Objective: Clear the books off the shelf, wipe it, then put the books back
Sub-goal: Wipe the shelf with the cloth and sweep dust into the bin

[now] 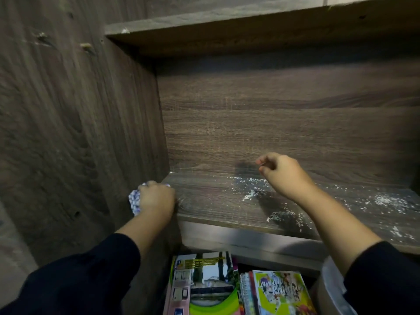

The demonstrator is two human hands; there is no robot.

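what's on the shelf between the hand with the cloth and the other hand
In the head view, bare dark wood shelf board lies beside the left hand gripping the blue-and-white cloth, then scattered white dust near the right hand.

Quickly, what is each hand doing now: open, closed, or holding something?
Left hand: closed around a cloth at the left end of the shelf.
Right hand: holds nothing, fingers loosely curled above the shelf.
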